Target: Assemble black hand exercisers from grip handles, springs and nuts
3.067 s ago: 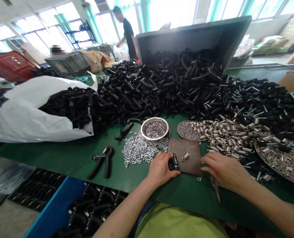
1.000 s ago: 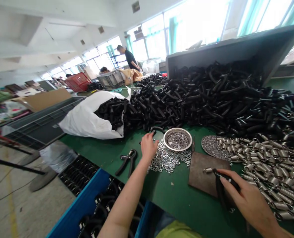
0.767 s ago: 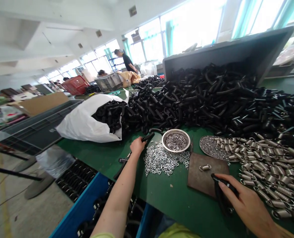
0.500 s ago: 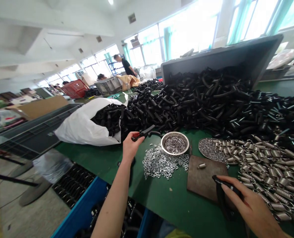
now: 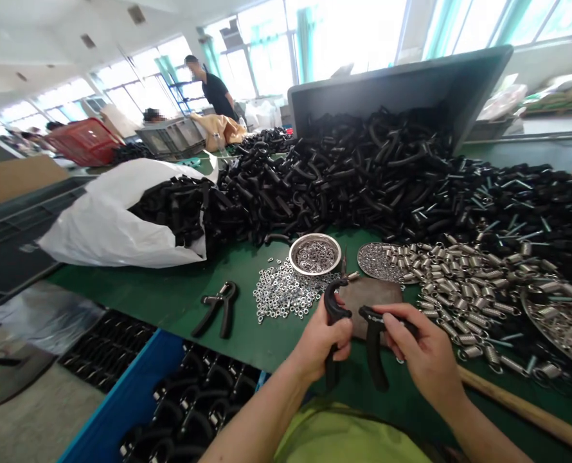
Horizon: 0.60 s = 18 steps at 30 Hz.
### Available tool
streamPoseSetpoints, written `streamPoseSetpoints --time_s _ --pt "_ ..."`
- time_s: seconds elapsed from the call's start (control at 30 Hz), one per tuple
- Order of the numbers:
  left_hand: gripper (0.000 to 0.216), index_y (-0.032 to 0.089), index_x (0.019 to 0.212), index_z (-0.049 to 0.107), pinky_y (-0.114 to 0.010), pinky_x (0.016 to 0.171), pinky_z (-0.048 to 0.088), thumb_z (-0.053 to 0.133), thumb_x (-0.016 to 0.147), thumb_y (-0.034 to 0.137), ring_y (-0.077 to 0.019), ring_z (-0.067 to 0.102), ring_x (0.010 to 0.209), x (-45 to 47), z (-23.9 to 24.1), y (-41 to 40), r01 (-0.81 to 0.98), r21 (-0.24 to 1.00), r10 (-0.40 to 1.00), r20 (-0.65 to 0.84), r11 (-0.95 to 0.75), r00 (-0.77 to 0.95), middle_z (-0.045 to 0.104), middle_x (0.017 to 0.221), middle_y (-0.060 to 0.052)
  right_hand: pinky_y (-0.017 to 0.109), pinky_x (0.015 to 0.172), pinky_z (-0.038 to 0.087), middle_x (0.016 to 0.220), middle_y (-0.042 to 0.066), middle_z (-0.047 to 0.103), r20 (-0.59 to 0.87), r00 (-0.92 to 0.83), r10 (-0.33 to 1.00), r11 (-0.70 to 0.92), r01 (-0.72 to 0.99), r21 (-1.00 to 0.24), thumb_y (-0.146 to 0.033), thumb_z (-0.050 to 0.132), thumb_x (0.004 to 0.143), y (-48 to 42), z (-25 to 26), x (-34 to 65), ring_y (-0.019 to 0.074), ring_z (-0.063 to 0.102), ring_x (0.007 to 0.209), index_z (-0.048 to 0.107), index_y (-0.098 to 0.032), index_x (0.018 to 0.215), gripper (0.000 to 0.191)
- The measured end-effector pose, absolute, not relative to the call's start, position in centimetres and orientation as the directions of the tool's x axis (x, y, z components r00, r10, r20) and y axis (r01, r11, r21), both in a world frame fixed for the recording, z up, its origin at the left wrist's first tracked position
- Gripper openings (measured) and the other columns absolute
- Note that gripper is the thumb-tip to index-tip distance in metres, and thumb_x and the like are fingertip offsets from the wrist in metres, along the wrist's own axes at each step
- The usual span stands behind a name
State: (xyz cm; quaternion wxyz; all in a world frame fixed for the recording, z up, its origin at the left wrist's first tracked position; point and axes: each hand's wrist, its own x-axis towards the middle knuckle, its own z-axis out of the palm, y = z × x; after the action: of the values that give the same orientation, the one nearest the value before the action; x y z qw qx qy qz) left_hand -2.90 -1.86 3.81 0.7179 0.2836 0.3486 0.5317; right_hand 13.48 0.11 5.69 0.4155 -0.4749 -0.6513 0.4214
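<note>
My left hand (image 5: 321,341) is closed round a black curved handle (image 5: 335,301), whose hooked end stands up past the fingers. Facing it, my right hand (image 5: 423,354) pinches another black handle (image 5: 375,360) near its top; its long grip hangs down. A small gap separates the two pieces. Both are held over the near edge of a brown metal plate (image 5: 370,299). One spring (image 5: 353,276) lies by the plate's far left corner, partly behind the left handle. To the left, an assembled hand grip exerciser (image 5: 217,308) lies on the green table (image 5: 180,289).
Loose nuts (image 5: 281,292) lie beside a steel bowl (image 5: 315,236) of small metal parts. Springs (image 5: 459,283) are heaped at right, near a wooden stick (image 5: 522,405). Black handles (image 5: 315,173) pile up behind, before a grey bin (image 5: 392,83). A blue crate (image 5: 117,399) stands below left.
My left hand has come back from the pile with a black handle, close to my right hand. The right hand has moved left and up, still holding its handle. The view has shifted.
</note>
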Motion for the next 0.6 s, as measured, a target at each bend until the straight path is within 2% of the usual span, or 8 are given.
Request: streamPoseSetpoints --time_s 0.07,0.17,0.37,0.47,0.6 --pt "0.061 0.025 0.098 0.034 -0.010 0.031 0.020 0.080 0.059 0.037 -0.0003 0.028 0.037 -2.5 4.1 -2.1 -0.533 0.797 0.955 -0.188 0.284 0.228 0.039 0.058 0.011 0.021 0.045 0.039 0.060 -0.001 0.059 0.159 -0.199 0.967 0.214 0.299 -0.930 -0.040 0.049 0.086 0.0 5.6 13.4 0.0110 0.051 0.048 0.064 -0.018 0.092 0.028" --pt "0.063 0.025 0.100 0.033 -0.010 0.031 0.021 0.080 0.058 0.028 0.0006 0.026 0.035 -2.1 4.8 -2.4 -0.473 0.813 0.935 -0.237 0.339 0.263 0.039 0.057 0.012 0.022 0.052 0.044 0.069 0.000 0.064 0.225 -0.211 0.951 0.290 0.364 -0.885 -0.038 0.048 0.087 0.0 5.8 13.4 0.0123 0.056 0.055 0.065 -0.019 0.089 0.026" --pt "0.063 0.024 0.096 0.033 -0.010 0.032 0.018 0.081 0.055 0.026 0.0004 0.025 0.036 -1.3 5.5 -2.6 -0.421 0.827 0.928 -0.339 0.373 0.155 0.038 0.055 0.013 0.022 0.060 0.046 0.074 0.000 0.068 0.342 -0.279 0.897 0.434 0.422 -0.796 -0.032 0.046 0.088 -0.1 6.4 13.7 0.0139 0.062 0.064 0.064 -0.021 0.086 0.022" --pt "0.065 0.024 0.096 0.032 -0.010 0.032 0.016 0.081 0.053 0.026 0.0005 0.024 0.036 -1.3 5.8 -2.6 -0.405 0.832 0.925 -0.353 0.380 0.143 0.038 0.053 0.014 0.022 0.061 0.045 0.075 0.000 0.068 0.316 -0.295 0.902 0.421 0.433 -0.797 -0.032 0.046 0.088 0.0 6.2 13.9 0.0134 0.062 0.066 0.064 -0.021 0.086 0.021" --pt "0.063 0.023 0.097 0.035 -0.010 0.033 0.021 0.080 0.053 0.025 0.0004 0.027 0.038 -1.5 6.1 -2.5 -0.292 0.865 0.913 -0.386 0.408 0.132 0.039 0.056 0.013 0.022 0.063 0.044 0.073 -0.001 0.067 0.209 -0.392 0.896 0.378 0.426 -0.822 -0.033 0.044 0.089 0.4 6.0 14.1 0.0132 0.061 0.066 0.062 -0.020 0.083 0.024"
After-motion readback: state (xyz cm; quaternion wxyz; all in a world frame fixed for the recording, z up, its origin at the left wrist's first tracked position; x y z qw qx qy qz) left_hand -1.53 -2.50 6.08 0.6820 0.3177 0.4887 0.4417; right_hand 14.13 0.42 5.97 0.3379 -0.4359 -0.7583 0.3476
